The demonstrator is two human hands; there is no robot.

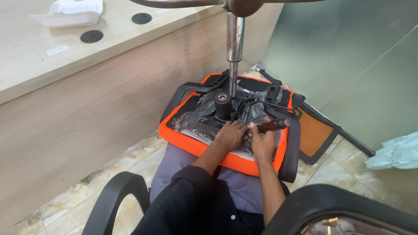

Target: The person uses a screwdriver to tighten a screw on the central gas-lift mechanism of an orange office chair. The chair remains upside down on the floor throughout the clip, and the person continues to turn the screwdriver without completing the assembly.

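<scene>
Your left hand (230,135) presses flat on the orange seat (196,146). Beside it, your right hand (262,141) grips a screwdriver (272,125).

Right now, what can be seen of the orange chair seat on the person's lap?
The orange chair seat lies upside down across the person's lap, its mesh-covered edge facing the camera. Clear plastic wrap covers part of its underside. A black mechanism plate sits at its middle, with a metal gas cylinder rising upright from it. Black armrests flank both sides. The left hand presses flat on the underside; the right hand holds a dark-handled screwdriver against it.
</scene>
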